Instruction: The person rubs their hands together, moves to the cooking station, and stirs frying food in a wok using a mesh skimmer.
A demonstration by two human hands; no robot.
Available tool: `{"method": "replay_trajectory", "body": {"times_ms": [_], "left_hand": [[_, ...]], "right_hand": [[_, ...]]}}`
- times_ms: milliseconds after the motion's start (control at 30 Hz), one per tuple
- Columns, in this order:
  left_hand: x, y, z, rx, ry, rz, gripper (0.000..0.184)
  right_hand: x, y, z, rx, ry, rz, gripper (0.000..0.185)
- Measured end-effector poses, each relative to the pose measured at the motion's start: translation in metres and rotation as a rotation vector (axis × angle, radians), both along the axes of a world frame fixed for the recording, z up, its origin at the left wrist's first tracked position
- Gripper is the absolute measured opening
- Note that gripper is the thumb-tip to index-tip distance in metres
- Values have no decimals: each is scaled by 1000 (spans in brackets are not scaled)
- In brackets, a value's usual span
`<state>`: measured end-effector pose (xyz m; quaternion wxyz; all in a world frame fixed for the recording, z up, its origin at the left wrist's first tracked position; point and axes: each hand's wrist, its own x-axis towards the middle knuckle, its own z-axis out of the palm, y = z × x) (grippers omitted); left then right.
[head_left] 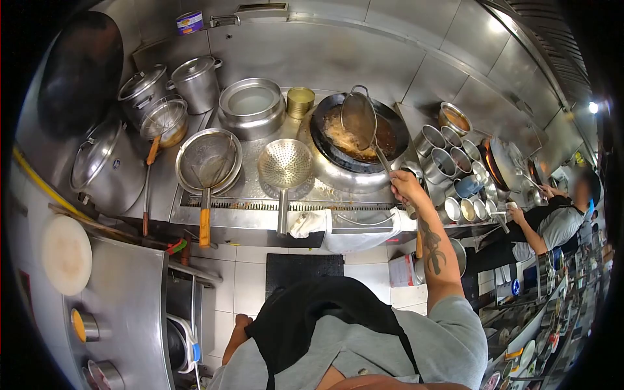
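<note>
Right grip [406, 188] clasps my long-handled, round steel-mesh strainer [359, 119] over the black metal wok [399, 129], near the steel stove's [251, 151] right edge; left grip [242, 320], I can't tell. Careless tilting could spill brown liquid [385, 134].

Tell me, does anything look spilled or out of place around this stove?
I see no clear spill around the wok. Slightly untidy is the white cloth, crumpled at the stove's front edge, though perhaps it is simply kept there.
</note>
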<state>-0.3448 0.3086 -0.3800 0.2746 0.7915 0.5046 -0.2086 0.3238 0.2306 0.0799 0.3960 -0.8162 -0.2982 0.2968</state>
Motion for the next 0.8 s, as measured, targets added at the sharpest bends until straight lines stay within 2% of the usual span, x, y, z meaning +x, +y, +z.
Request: {"method": "replay_trajectory", "body": {"times_ms": [67,100,167,200,267,367,467,600,733,800], "left_hand": [[-6,-2,-7,-8,13,29,36],[-6,0,-3,20,27,-108,35],[-7,6,0,6,-2,-151,35],[-12,10,-4,-25,-31,-151,35],[-13,7,25,-95,-69,-114,35],[-7,16,14,-50,-31,-47,38],[0,12,39,-157,-143,181,40],[-8,11,9,-83,-89,87,41],[1,11,6,-96,-70,216,42],[-1,17,5,-25,-26,-81,46]], "right_hand": [[-6,11,2,46,114,-66,18],[-3,14,-2,74,169,-80,18],[4,21,-11,127,281,-106,18],[1,24,-8,124,286,-105,18],[-8,27,2,118,295,-107,19],[-14,30,7,114,304,-92,23],[-16,22,9,143,259,-4,28],[-15,16,11,134,170,10,29],[-5,27,3,103,42,108,30],[-5,35,-1,115,-16,156,30]]}}
